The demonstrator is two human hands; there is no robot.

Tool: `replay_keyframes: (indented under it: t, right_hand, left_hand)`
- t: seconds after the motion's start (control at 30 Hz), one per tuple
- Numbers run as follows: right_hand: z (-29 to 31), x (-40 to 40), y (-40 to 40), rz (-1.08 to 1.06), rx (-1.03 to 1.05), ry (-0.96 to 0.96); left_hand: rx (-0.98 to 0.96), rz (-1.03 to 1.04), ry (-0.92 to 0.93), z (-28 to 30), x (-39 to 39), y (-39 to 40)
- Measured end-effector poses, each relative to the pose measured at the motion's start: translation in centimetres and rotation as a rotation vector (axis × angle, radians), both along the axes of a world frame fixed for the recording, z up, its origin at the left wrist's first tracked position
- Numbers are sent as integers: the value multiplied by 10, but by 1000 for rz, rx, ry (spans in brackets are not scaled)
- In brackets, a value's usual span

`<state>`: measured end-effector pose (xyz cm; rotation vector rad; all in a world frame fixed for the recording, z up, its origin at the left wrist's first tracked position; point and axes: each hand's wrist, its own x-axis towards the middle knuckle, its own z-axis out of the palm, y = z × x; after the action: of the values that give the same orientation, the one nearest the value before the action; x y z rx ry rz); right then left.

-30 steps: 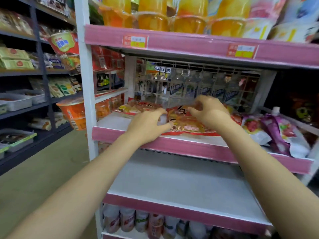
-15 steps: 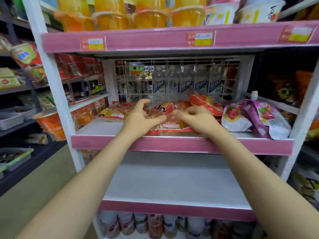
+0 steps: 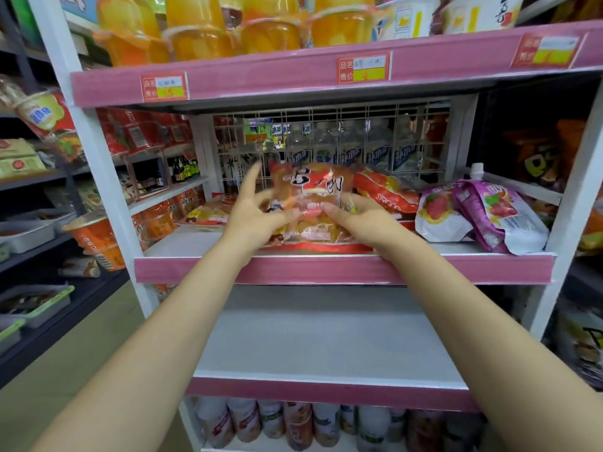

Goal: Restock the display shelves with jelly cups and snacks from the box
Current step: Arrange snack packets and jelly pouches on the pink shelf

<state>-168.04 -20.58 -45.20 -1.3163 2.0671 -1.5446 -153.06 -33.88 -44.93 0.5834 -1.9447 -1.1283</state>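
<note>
A clear bag of orange jelly cups with a red label (image 3: 310, 194) stands tilted upright on the middle pink-edged shelf (image 3: 342, 269). My left hand (image 3: 257, 216) pinches its lower left part, with the upper fingers spread. My right hand (image 3: 362, 220) grips its lower right part. More jelly bags lie flat to the left (image 3: 205, 213) and behind to the right (image 3: 385, 190). Pink and purple spouted pouches (image 3: 483, 213) lean at the shelf's right end.
Orange jelly cups (image 3: 202, 34) fill the top shelf. A bare grey shelf (image 3: 326, 337) sits below my arms, with bottles (image 3: 293, 425) under it. A wire grid (image 3: 342, 138) backs the middle shelf. Dark shelving with snacks (image 3: 39, 190) stands on the left.
The jelly bag has been raised from lying flat to standing up on the shelf. Both hands moved closer together on its lower part, and the view shifted left.
</note>
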Motion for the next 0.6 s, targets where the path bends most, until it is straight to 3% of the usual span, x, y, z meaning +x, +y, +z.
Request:
replay_keyframes:
  t: [0.07,0.2,0.4,0.6]
  right_hand:
    - [1,0,-1,26,-74,-40]
    - [3,9,0,94,-147,-8]
    - [6,18,-1,72,-188,-16]
    - [9,35,-18,31,-229,-129]
  left_hand:
    - [74,-7,100,3,0,-1]
    - [293,-44,33,4,-3,-1]
    - [229,-19,198,-2,-7,0]
    - [97,80,243,-1,9,-11]
